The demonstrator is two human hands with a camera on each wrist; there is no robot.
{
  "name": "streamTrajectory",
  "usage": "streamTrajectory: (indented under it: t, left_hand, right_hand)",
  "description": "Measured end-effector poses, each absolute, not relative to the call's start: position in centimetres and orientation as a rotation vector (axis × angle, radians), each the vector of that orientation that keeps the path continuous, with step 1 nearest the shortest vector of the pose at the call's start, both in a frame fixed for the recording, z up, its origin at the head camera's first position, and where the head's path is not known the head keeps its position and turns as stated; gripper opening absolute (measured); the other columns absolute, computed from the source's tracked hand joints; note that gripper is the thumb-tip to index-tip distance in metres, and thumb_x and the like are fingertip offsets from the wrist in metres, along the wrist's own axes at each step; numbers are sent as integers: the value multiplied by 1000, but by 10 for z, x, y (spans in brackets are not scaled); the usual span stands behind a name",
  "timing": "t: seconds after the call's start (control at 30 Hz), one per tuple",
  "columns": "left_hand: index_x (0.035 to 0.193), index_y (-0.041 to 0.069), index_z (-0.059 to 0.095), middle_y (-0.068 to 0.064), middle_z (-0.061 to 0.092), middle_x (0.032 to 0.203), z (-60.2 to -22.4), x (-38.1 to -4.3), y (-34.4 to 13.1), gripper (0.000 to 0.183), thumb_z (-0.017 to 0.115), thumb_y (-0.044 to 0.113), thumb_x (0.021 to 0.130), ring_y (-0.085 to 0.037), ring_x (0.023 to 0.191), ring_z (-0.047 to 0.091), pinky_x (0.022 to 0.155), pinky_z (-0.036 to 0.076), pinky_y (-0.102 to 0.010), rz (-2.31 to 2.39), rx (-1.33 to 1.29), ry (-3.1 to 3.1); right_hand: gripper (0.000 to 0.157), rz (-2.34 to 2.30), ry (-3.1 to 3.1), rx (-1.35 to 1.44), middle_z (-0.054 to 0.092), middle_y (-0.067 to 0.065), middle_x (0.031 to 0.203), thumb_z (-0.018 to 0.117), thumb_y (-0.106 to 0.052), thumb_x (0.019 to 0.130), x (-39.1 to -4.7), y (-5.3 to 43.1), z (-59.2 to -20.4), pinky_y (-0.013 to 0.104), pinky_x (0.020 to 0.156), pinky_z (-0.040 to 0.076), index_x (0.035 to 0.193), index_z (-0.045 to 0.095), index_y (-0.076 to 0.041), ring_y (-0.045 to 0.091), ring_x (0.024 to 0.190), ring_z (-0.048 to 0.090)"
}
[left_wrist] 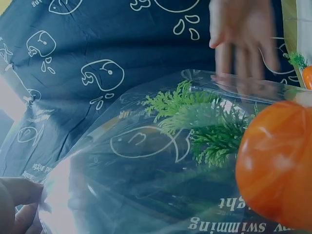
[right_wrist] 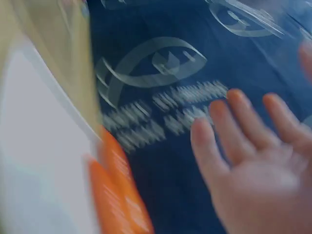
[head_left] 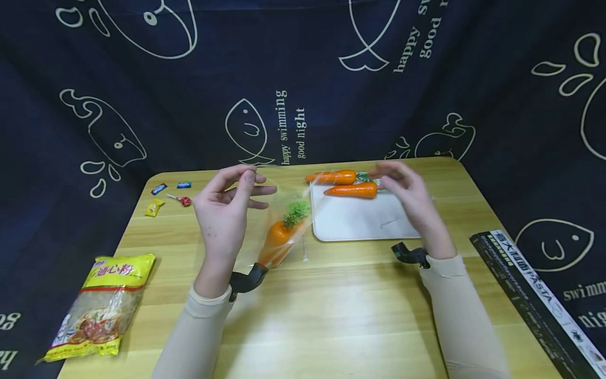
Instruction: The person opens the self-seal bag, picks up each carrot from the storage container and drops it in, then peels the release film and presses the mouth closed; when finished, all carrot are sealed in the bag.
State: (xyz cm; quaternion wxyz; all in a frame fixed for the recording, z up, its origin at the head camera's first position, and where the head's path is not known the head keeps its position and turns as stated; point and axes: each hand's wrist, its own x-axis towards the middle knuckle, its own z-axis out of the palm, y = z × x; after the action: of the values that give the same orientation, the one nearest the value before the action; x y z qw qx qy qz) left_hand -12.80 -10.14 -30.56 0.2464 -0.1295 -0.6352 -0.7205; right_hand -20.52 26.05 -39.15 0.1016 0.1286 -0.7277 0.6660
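My left hand (head_left: 221, 210) pinches the edge of a clear plastic bag (head_left: 274, 192) between thumb and finger. Inside the hanging bag is an orange carrot (head_left: 277, 235) with a feathery green top (left_wrist: 214, 126); whether a second one lies behind it I cannot tell. Over the back right of the white tray (head_left: 360, 221), my right hand (head_left: 407, 189) hovers with its fingers extended and holds nothing in the right wrist view. Two carrots lie close by it, a nearer carrot (head_left: 352, 190) and a farther carrot (head_left: 333, 177). Their green tops are partly hidden by the hand.
At the table's back left lie several small wrapped candies (head_left: 183, 185) and a lollipop (head_left: 185, 201). A yellow pasta packet (head_left: 101, 305) rests at the front left. Along the right edge stretches a long black-and-white pasta box (head_left: 535, 300). A dark printed curtain (head_left: 322, 68) hangs behind.
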Motion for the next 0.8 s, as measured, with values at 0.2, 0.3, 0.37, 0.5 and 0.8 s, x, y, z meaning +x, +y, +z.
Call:
streamTrajectory:
  t: [0.2,0.3,0.37,0.5,0.8]
  left_hand:
    - [106,0,70,-16,72,92,-302,-125,-98,20,69,17,95,-32,77,76,59,60,-47,-2040,-378,-1693]
    - [106,-2,70,-17,71,91,-303,-126,-97,20,69,15,95,-34,77,76,58,60,-47,-2106,-388,-1660]
    - [106,-2,69,-18,71,92,-305,-129,-97,21,70,16,94,-35,78,75,59,60,-47,-2142,-383,-1640]
    - [106,-2,68,-18,71,94,-315,-141,-98,24,70,18,94,-37,81,75,62,61,-48,-2213,-334,-1626]
    - [113,17,50,-22,71,117,-373,-185,-85,18,50,32,104,-39,95,73,72,61,-51,-2454,-267,-1803]
  right_hand:
    - [81,2621,-1952,1354,27,17,163,66,-30,96,-206,170,-416,52,121,27,160,18,-15,34,150,28]
    - [86,2804,-1800,1416,37,14,159,71,-44,90,-205,146,-421,51,120,29,159,24,-24,33,148,33]
    - [75,2837,-1785,1266,56,5,145,73,-48,85,-201,139,-420,39,113,40,151,43,-28,24,136,50]
    - [40,2674,-1876,840,74,-9,110,76,-45,81,-192,146,-412,18,77,54,117,74,-27,6,98,67]
    - [33,2325,-2149,515,74,2,116,62,-29,99,-186,183,-409,26,67,60,121,71,-6,16,101,69]
